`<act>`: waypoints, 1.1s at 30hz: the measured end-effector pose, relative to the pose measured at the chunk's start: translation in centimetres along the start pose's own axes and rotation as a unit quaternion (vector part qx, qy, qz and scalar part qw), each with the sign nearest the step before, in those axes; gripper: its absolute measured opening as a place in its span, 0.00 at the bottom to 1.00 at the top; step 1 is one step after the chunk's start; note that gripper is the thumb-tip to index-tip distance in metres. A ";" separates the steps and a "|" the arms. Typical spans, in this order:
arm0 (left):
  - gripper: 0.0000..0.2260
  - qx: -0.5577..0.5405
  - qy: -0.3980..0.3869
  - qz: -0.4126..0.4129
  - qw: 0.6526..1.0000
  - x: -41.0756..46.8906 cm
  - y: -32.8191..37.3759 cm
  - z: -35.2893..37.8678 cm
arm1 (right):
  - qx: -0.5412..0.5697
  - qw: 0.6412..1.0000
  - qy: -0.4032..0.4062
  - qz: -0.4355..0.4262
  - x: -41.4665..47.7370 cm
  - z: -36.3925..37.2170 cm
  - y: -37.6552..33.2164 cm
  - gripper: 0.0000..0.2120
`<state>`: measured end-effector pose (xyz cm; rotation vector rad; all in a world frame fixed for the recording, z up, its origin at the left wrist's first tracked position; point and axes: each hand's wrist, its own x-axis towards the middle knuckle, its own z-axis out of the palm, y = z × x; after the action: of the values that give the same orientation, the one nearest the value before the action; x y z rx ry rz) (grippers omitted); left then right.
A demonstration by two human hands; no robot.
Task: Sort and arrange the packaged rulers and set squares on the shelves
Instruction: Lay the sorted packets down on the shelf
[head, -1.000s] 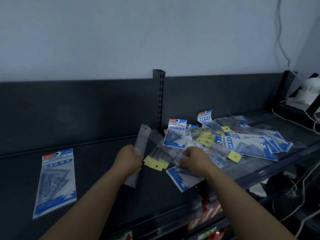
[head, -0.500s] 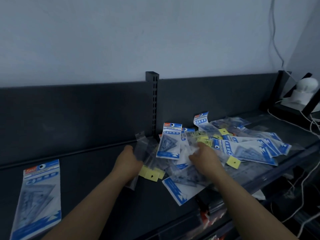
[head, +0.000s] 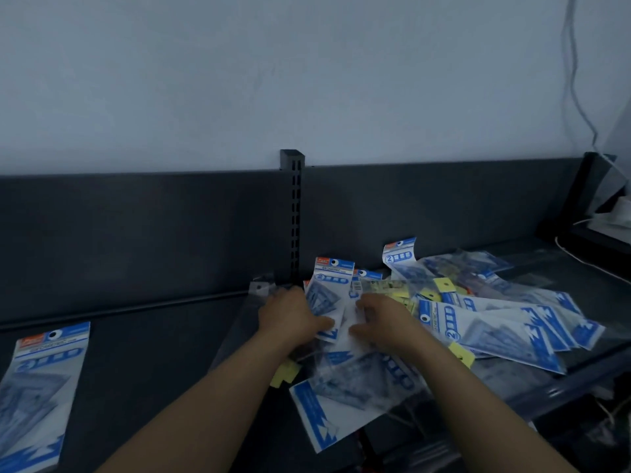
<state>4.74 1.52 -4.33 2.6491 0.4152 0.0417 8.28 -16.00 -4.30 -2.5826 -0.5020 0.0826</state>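
left hand (head: 290, 319): palm down, fingers curled | right hand (head: 384, 322): palm down, fingers spread

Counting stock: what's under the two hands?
Both hands press on a blue-and-white set-square packet; clear sleeves and yellow tags peek out beneath. Anything deeper is covered.

A circled "2" stands on the blue header of a set-square packet (head: 333, 291) at the pile's far side, and again on another packet (head: 485, 332) at right. The lone packet (head: 41, 384) at far left bears "2" too; smaller print is unreadable.
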 end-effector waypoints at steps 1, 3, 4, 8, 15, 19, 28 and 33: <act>0.27 -0.002 -0.006 -0.006 1.000 0.4 0.4 0.0 | 0.005 1.000 -0.006 -0.006 0.0 -0.3 0.5 0.11; 0.23 -0.036 -0.032 -0.022 0.999 1.1 0.5 0.1 | 0.011 1.000 -0.020 -0.017 0.2 -0.7 1.3 0.10; 0.22 -0.059 -0.043 -0.026 0.997 1.4 0.3 0.1 | 0.015 0.999 -0.023 -0.028 0.3 -0.8 1.8 0.12; 0.14 -0.179 -0.020 -0.026 0.983 1.9 -1.4 -0.6 | 0.004 0.998 -0.031 -0.046 1.1 -0.9 3.0 0.17; 0.06 -0.337 -0.012 -0.078 0.938 -0.2 -4.0 -3.5 | -0.125 0.991 -0.012 0.038 2.8 0.5 0.3 0.41; 0.07 -0.310 -0.031 -0.072 0.947 -1.0 -4.5 -2.4 | -0.109 0.990 -0.048 0.070 3.8 0.8 -1.1 0.47; 0.10 -0.279 -0.033 -0.044 0.959 -1.7 -4.8 -2.0 | -0.044 0.997 -0.034 0.052 3.4 0.9 -1.2 0.17; 0.04 -0.318 -0.003 -0.042 0.947 -2.2 -4.6 -2.1 | 0.065 0.997 0.034 0.038 3.5 1.2 -0.7 0.08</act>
<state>1.13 5.71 -4.43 1.9933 0.4267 0.1192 11.10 -13.59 -4.89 -2.4668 -0.3616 0.0502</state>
